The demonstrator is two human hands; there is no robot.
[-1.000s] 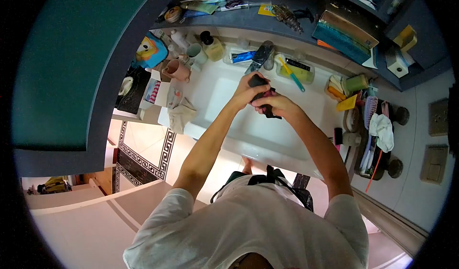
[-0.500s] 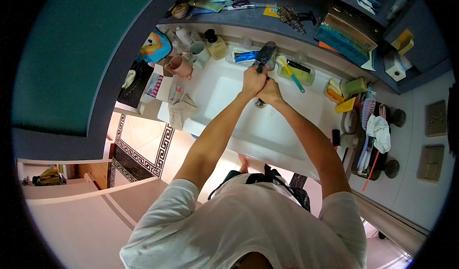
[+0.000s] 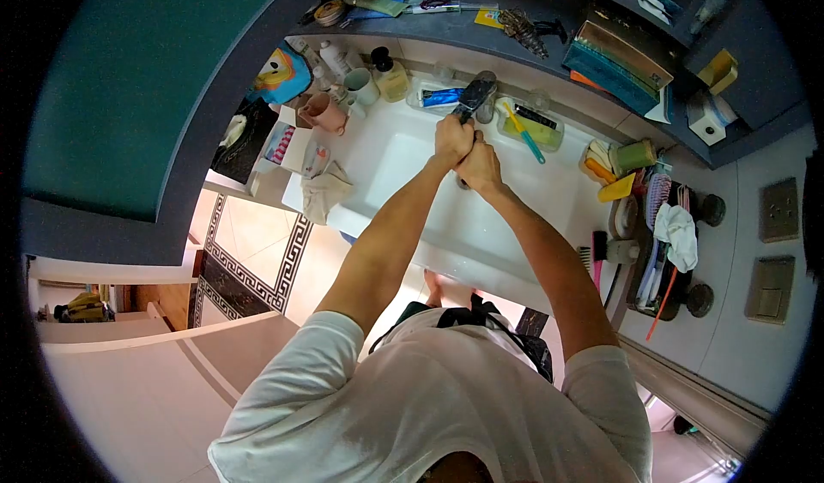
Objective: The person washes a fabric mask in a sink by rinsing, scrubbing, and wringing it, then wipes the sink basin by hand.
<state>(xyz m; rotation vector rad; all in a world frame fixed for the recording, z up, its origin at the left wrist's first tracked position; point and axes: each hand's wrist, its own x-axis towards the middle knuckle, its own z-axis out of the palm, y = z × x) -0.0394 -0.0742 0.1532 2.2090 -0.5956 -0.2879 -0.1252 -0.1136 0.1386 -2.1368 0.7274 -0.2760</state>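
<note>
Over the white sink (image 3: 403, 166), my left hand (image 3: 453, 140) and my right hand (image 3: 479, 167) are pressed together, fingers closed. They meet just in front of the dark faucet (image 3: 475, 95), its spout pointing at them. Whatever lies between the palms, if anything, is hidden. Behind the faucet to the left rests a clear tray holding a blue packet (image 3: 441, 97). To its right, a yellow and teal toothbrush (image 3: 524, 133) lies across a greenish soap box (image 3: 542, 131).
Cups, including a pink mug (image 3: 324, 112), and a pump bottle (image 3: 390, 75) stand at the left rim. A cloth (image 3: 326, 193) hangs over the left edge. Brushes and a white cloth (image 3: 676, 236) crowd the right counter. A dark shelf (image 3: 446, 30) overhangs the back.
Both hands stay together and have shifted slightly toward me, exposing more of the faucet's spout. The right hand has turned a little against the left. The view has moved slightly.
</note>
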